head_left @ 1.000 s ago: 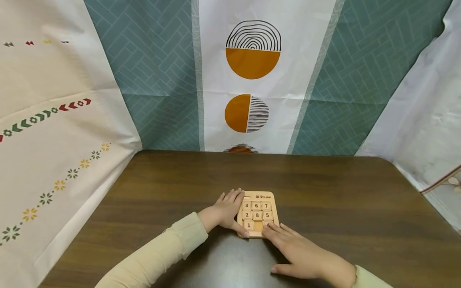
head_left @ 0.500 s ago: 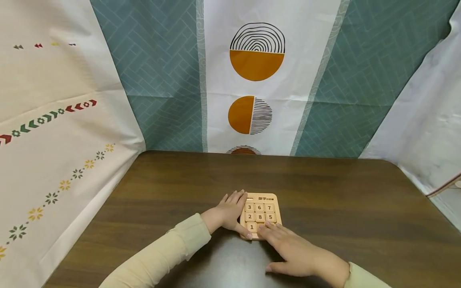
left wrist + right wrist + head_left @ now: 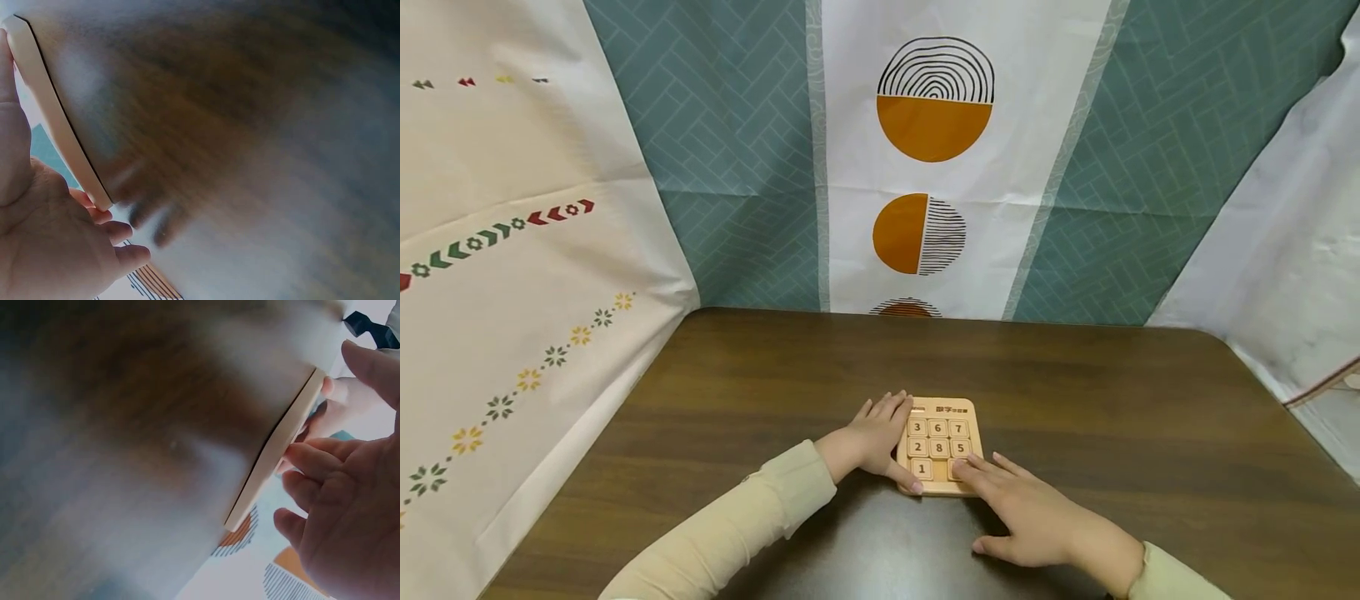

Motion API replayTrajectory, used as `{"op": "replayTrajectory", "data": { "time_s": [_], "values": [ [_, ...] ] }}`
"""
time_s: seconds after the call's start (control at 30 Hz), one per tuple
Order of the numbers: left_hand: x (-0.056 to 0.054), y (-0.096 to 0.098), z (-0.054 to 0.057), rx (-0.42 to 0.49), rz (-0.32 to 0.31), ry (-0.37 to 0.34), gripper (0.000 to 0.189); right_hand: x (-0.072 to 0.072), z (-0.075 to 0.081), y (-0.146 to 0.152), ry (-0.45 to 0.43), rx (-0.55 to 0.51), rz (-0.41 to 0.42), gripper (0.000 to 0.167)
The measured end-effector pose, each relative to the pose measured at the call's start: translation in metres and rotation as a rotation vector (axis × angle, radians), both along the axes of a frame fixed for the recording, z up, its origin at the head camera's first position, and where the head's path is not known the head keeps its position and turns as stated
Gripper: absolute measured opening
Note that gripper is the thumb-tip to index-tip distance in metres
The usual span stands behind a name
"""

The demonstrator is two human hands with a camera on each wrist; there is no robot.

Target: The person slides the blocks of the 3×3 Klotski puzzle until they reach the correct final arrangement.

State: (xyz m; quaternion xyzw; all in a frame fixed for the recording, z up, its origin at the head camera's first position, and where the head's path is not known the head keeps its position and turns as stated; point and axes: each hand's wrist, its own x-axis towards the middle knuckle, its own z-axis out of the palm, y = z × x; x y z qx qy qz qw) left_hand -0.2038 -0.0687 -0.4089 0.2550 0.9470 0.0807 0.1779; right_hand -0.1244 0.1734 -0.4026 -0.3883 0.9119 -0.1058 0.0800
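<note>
A wooden number slide puzzle lies flat on the table, its tiles in three rows. The upper rows read 3, 6, 7 and 2, 8, 5; below them is tile 1, then a gap. My left hand holds the board's left side, thumb at the near corner and fingertips at the far one. With fingers extended, my right hand touches the bottom-right tile, whose number the fingertips hide. In the right wrist view the right fingers meet the board's edge, the thumb held away.
The dark wooden table extends around the puzzle. A patterned teal and white curtain hangs behind its far edge. Pale cloths cover the left and right sides.
My right fingers shifted left over the bottom row, then back right, and the gap beside tile 1 shows again. The left hand has kept its hold on the board.
</note>
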Motion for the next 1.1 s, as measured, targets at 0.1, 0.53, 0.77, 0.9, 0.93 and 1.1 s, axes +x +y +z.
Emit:
{"op": "replayTrajectory", "data": {
  "time_s": [0.1,0.53,0.77,0.9,0.93,1.1],
  "values": [
    [0.0,0.0,0.001,-0.005,-0.001,-0.002,0.125,-0.001,-0.001,0.001,0.0,0.0,0.016,0.082],
    [0.003,0.0,0.004,0.018,0.004,-0.001,0.124,-0.001,0.001,-0.019,-0.024,0.019,0.025,0.085],
    [0.002,-0.002,0.001,0.015,0.004,0.012,0.123,-0.005,0.004,-0.022,-0.104,0.015,-0.002,0.085],
    [0.001,-0.001,0.0,0.014,0.007,0.002,0.124,-0.011,0.006,-0.016,-0.16,-0.028,-0.033,0.084],
    [0.001,0.0,-0.001,0.016,0.008,-0.002,0.124,-0.012,0.005,-0.014,-0.162,-0.035,-0.046,0.085],
    [0.002,-0.001,-0.001,0.016,0.006,-0.001,0.125,-0.017,0.003,-0.007,-0.143,-0.03,-0.082,0.087]
  ]
}}
